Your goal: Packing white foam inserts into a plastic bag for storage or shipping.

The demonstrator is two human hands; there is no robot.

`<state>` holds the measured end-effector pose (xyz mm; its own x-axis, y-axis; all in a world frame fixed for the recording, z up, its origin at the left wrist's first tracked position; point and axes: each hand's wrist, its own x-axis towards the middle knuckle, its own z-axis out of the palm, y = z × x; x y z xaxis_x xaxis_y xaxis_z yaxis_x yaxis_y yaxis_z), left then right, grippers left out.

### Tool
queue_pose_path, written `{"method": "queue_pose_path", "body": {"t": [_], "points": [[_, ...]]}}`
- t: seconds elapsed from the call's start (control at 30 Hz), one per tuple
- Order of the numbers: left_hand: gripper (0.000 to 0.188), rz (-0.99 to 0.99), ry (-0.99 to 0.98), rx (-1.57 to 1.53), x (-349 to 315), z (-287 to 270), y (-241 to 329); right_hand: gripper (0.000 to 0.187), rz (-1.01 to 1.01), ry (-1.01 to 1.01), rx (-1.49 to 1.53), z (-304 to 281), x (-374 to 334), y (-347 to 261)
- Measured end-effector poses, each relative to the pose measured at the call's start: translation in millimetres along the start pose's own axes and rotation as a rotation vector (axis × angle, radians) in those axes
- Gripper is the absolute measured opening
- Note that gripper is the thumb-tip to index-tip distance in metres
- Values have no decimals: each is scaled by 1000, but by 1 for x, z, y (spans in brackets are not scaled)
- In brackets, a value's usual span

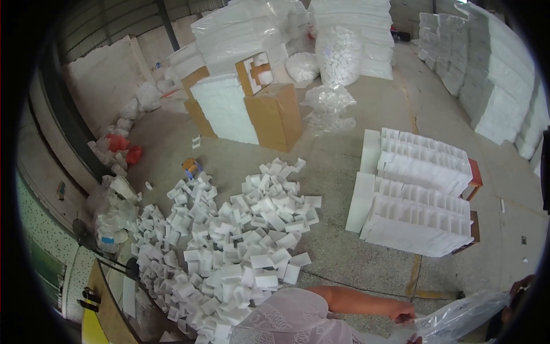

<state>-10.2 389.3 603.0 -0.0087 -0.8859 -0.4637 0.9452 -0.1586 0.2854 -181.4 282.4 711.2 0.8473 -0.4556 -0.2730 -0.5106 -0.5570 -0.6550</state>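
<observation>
From the lower edge, my left arm in a pale patterned sleeve reaches to the right. My left hand [403, 312] is closed on the gathered edge of a clear plastic bag [464, 314]. Just below it, at the picture's lower rim, only the fingers of my right hand [415, 340] show, bent against the same bag's edge. The bag stretches away to the right. At its far end a darker hand [520, 285], seemingly another person's, touches it in the shadowed rim of the picture.
Loose white foam pieces [229, 246] lie heaped on the floor. Slotted white foam blocks [421, 215] stand on low supports at right. Behind are a cardboard box [278, 114], a filled clear sack [339, 54] and wrapped foam stacks [492, 80]. A wooden table [112, 301] stands lower left.
</observation>
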Motion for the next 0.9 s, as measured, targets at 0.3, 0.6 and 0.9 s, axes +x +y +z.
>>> {"method": "queue_pose_path", "body": {"t": [0.3,0.6,0.9], "points": [[14,131,-47,518,192,-3,-74,57,-15,217,137,20,59,406],[35,962,31,1803,400,59,-222,46,-136,166,608,-23,70,582],[18,1146,564,961,386,48,-216,43,29,232,1285,-9,98,627]]}}
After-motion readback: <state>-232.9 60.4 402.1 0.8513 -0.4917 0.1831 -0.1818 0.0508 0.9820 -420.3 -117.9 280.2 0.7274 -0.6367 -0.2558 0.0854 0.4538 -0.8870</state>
